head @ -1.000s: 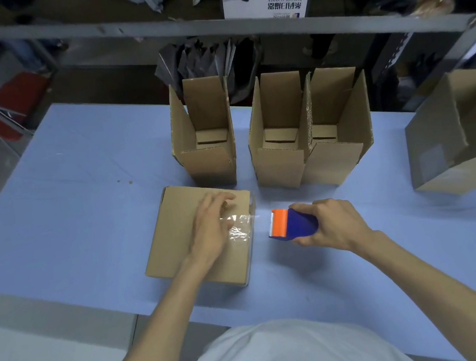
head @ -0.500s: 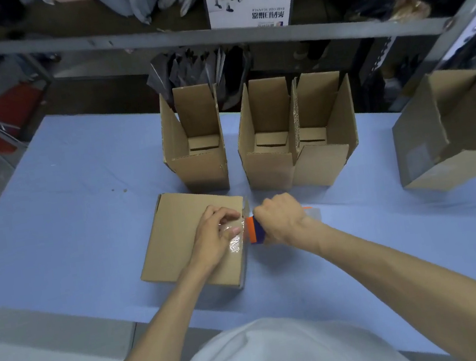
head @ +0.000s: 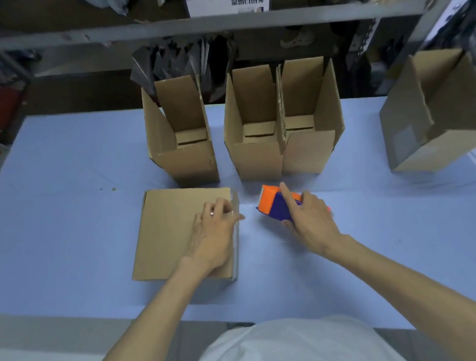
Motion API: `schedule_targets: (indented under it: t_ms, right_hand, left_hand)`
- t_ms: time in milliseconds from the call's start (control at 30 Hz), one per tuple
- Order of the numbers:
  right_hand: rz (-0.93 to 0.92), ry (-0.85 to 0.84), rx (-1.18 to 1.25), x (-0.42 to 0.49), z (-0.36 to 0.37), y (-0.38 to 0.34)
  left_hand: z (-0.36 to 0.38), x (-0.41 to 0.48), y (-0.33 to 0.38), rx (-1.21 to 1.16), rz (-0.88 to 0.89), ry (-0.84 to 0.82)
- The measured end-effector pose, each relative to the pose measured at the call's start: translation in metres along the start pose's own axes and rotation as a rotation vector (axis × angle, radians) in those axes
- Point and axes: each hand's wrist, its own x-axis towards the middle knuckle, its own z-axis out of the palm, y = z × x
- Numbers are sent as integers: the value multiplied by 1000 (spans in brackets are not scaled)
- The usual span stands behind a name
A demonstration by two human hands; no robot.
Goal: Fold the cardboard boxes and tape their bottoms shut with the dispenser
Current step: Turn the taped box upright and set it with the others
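Blue sheeting is covering the bench [head: 51,212], with metal shelving running across the top of the frame. Three open cardboard boxes [head: 249,136] are standing upright at upper centre, the two on the right touching each other, and a larger box [head: 435,112] is lying tilted at the right edge. Left of centre, the box being taped [head: 173,229] is sitting with its flat bottom panel facing up. The left hand [head: 217,235] is pressing flat on that panel near its right edge, fingers spread, grasping nothing. Half a second ago the right hand [head: 309,216] was up against the box edge, close beside the left; now it is sitting apart from the box, just to its right. Its grip is wrapping around the orange-and-blue tape dispenser [head: 276,202], index finger stretched along the top. The dispenser, mostly hidden under the hand before, is now showing its orange end tilted toward the box.
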Motion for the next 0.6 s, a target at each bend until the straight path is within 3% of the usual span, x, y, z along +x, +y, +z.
schedule_targets:
  t_ms: [133, 333, 467, 533, 600]
  right_hand:
    - [-54, -17, -32, -3, 21, -16]
    - [-7, -35, 30, -5, 57, -22]
    - [12, 3, 57, -2, 56, -20]
    - [-6, 87, 23, -4, 45, -21]
    - [-23, 177, 151, -14, 33, -26]
  left_hand:
    - [-14, 15, 4, -262, -134, 63]
    - [-14, 59, -1, 64, -190, -96]
    - [-16, 69, 6, 110, -228, -133]
    - [-28, 65, 11, 57, -257, -68]
    - [-50, 52, 15, -78, -294, 129]
